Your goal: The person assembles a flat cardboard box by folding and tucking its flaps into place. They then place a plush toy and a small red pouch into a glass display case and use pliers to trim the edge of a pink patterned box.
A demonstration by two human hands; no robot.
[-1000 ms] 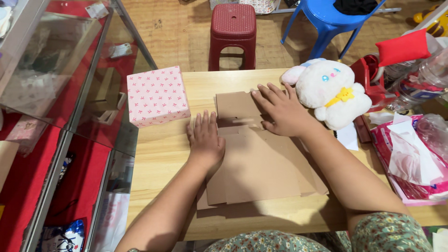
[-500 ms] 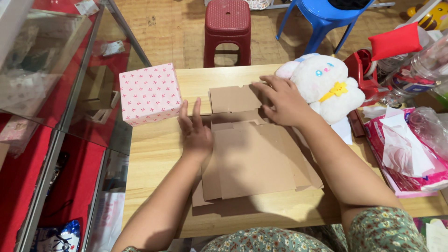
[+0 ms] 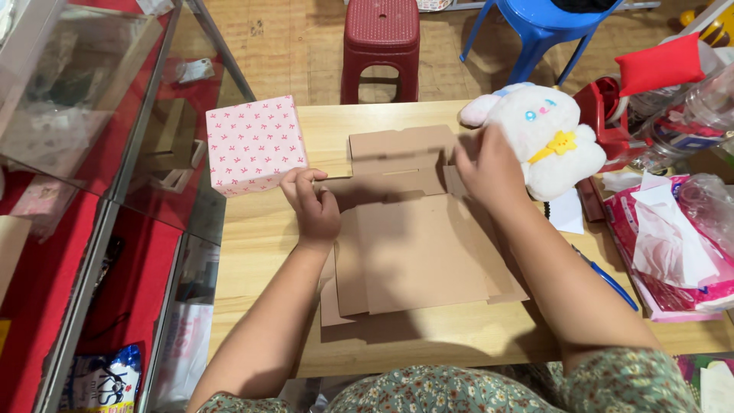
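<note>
A flat brown cardboard box blank [image 3: 417, 248] lies on the wooden table [image 3: 267, 252], its far flaps partly raised. My left hand [image 3: 312, 206] curls its fingers around the blank's left side flap, just in front of a pink gift box [image 3: 254, 144] with a small bow pattern. My right hand [image 3: 488, 170] grips the right side flap near the far end. A white plush toy [image 3: 544, 138] with a yellow star sits right behind that hand.
A glass display case [image 3: 84, 115] with red shelves stands to the left. A red stool [image 3: 381, 34] and a blue chair [image 3: 547, 23] stand beyond the table. Plastic bags and papers [image 3: 673, 245], a blue pen [image 3: 608, 277] and red items crowd the right side.
Both hands have slid from pressing flat on the cardboard's middle out to its side flaps. The left hand has curled its fingers, and the far flaps have lifted.
</note>
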